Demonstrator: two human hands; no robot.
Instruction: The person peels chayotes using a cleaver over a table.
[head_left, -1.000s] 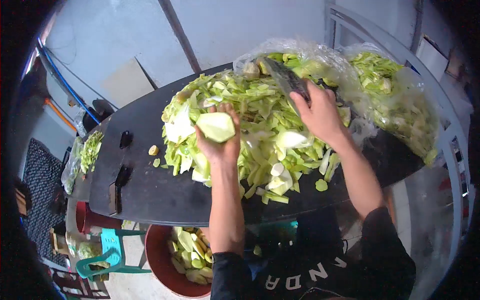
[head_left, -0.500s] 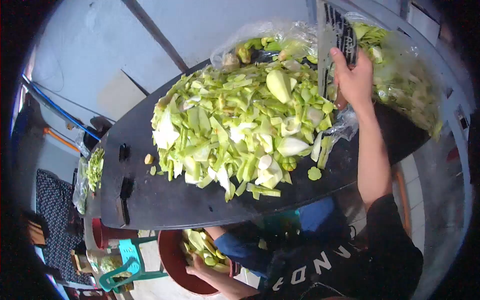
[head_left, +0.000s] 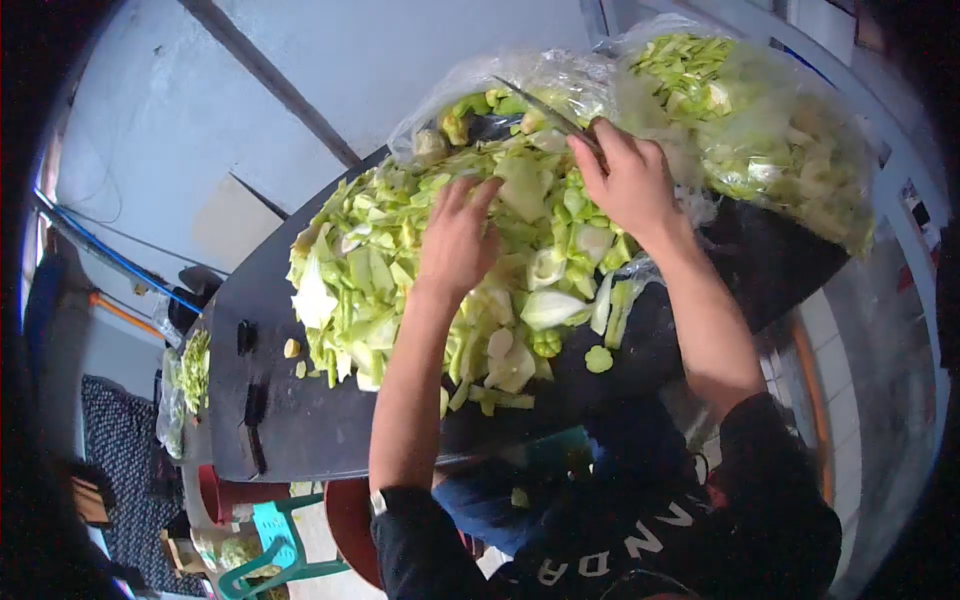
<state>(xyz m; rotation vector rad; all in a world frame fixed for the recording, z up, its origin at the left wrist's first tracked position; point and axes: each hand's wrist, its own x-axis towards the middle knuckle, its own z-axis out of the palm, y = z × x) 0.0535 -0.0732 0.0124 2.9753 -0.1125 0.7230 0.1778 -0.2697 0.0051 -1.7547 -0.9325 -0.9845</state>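
Note:
A heap of cut light-green vegetable pieces and peelings covers much of the dark table. My right hand is closed round the handle of a knife, its blade pointing up and left over the far side of the heap. Low over the heap's middle is my left hand, fingers bent and somewhat apart, with nothing visible in it. Just right of its fingertips lies a large pale-green piece, whole or partly cut, slightly blurred.
Clear plastic bags with green pieces stand at the back right. Another bag lies behind the heap. Below the table's edge are a red-brown tub and a green plastic chair. A wall runs along the far side.
My left hand has come up from the tub of pale-green pieces to the heap. My right hand has moved left and lowered the knife from upright to a slant.

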